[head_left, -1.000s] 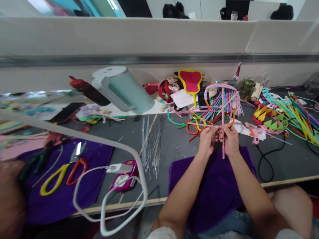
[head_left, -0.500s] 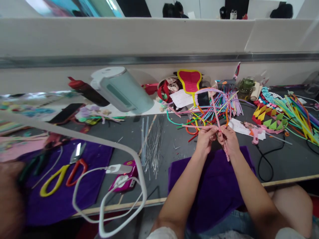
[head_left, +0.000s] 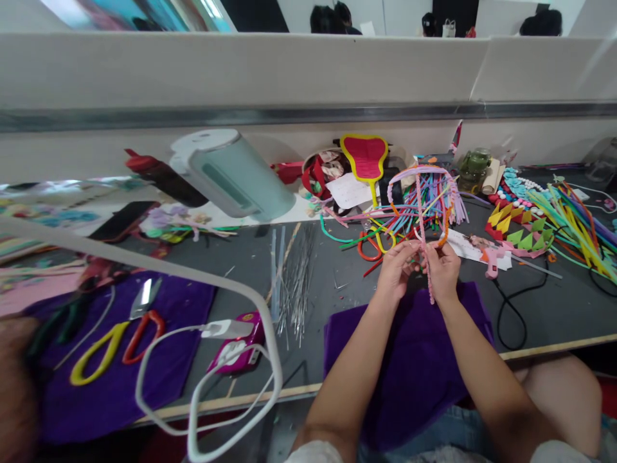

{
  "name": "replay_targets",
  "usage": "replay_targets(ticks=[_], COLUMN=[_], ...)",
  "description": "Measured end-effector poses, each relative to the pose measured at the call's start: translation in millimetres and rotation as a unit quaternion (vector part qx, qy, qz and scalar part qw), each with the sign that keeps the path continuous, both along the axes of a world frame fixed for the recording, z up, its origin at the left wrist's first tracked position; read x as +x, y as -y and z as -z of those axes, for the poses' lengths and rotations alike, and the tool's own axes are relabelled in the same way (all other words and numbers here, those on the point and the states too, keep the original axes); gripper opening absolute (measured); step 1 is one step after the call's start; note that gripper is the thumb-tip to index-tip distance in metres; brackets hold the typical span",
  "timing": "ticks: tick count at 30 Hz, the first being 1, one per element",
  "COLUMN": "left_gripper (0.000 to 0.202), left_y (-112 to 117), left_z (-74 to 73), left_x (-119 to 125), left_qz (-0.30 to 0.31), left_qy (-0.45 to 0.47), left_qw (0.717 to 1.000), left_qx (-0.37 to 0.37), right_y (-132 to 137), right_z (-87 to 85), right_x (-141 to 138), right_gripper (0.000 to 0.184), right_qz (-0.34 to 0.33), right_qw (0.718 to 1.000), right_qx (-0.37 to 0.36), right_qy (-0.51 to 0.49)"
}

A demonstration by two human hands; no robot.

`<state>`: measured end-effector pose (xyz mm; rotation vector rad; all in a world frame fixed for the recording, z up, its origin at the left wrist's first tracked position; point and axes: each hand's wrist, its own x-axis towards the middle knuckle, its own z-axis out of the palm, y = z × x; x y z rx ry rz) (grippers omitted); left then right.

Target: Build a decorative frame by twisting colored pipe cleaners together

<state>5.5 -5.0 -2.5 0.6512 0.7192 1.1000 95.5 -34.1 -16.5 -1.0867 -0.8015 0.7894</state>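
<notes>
Both hands are closed on a looped frame of twisted pipe cleaners (head_left: 420,212), mostly pink and lilac with an orange stretch, above a purple cloth (head_left: 405,360). My left hand (head_left: 396,270) pinches at the base of the loop, from the left. From the other side, my right hand (head_left: 443,269) grips the same junction, its fingers against the pink twisted stem (head_left: 430,286) that hangs below. The loop's arch rises over the pile behind it. Fingers partly cover the join, so the exact twist is hidden.
Scissors (head_left: 376,243) and loose pipe cleaners (head_left: 436,199) lie behind my hands. A pink glue gun (head_left: 490,260) with a black cable is at the right. Leftward are metal wires (head_left: 297,283), a pink power block (head_left: 236,354), white cables and another person's blurred hand (head_left: 17,373).
The pink strand that stuck out leftward past my left hand no longer shows there. The loop has shifted slightly right and its stem stands more upright.
</notes>
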Motion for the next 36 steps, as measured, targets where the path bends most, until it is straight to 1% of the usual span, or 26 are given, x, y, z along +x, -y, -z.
replay_targets(ticks=[4, 7, 9, 14, 16, 17, 19, 21, 22, 24, 26, 28, 30, 32, 34, 36], left_gripper=[0.027, 0.028, 0.029, 0.031, 0.033, 0.034, 0.037, 0.039, 0.039, 0.035, 0.033, 0.030, 0.026, 0.025, 0.028, 0.027], left_y=[-2.7, -6.6, -8.4, -7.2, -5.6, -4.8, -3.4, -2.0, -1.4, -0.3, 0.4, 0.3, -0.6, -2.0, -3.6, -4.7], left_z=[1.7, 4.7, 6.7, 8.4, 7.1, 6.1, 3.8, 1.6, 0.6, -0.7, -1.1, -0.4, 1.3, 3.6, 6.0, 7.9], left_x=[-2.0, -3.8, -3.9, -0.1, 1.6, 2.3, 3.5, 4.2, 4.3, 4.2, 3.8, 3.5, 3.4, 3.2, 2.5, 1.4], left_qz=[-0.021, -0.030, -0.025, -0.011, -0.009, -0.008, -0.012, -0.031, -0.045, -0.074, -0.088, -0.089, -0.097, -0.119, -0.138, -0.132], left_qy=[0.016, 0.031, 0.053, 0.115, 0.114, 0.109, 0.097, 0.084, 0.078, 0.068, 0.063, 0.045, 0.008, -0.027, -0.041, -0.034], left_qw=[0.999, 0.998, 0.997, 0.992, 0.993, 0.993, 0.995, 0.996, 0.996, 0.995, 0.994, 0.995, 0.995, 0.992, 0.989, 0.991], left_qx=[-0.025, -0.038, -0.052, -0.054, -0.041, -0.033, -0.016, -0.008, -0.007, -0.010, -0.006, 0.008, 0.028, 0.038, 0.028, 0.003], right_y=[2.2, 2.5, 1.6, -3.6, -5.2, -5.5, -4.8, -2.7, -1.4, 1.0, 2.5, 3.0, 3.0, 3.1, 3.4, 3.8], right_z=[-0.1, 1.9, 3.8, 9.1, 10.6, 11.1, 11.6, 12.1, 12.4, 13.6, 15.0, 16.3, 17.3, 17.9, 18.3, 18.6], right_x=[-1.3, -2.5, -3.0, -3.7, -3.5, -3.3, -2.9, -2.8, -2.9, -2.8, -2.2, -0.8, 0.8, 2.2, 3.2, 3.6], right_gripper=[0.021, 0.021, 0.021, 0.023, 0.024, 0.024, 0.024, 0.023, 0.022, 0.021, 0.022, 0.021, 0.019, 0.019, 0.019, 0.020], right_qz=[0.012, 0.011, 0.006, -0.026, -0.028, -0.020, 0.007, 0.044, 0.062, 0.088, 0.099, 0.095, 0.083, 0.065, 0.054, 0.054], right_qw=[0.997, 0.995, 0.997, 0.998, 0.997, 0.998, 1.000, 0.995, 0.986, 0.954, 0.917, 0.896, 0.886, 0.881, 0.879, 0.881], right_qx=[0.005, 0.008, 0.000, -0.022, -0.026, -0.028, -0.028, -0.016, -0.001, 0.037, 0.073, 0.094, 0.105, 0.107, 0.102, 0.092], right_qy=[0.078, 0.099, 0.079, -0.045, -0.063, -0.055, -0.006, 0.089, 0.153, 0.285, 0.379, 0.423, 0.443, 0.456, 0.462, 0.460])
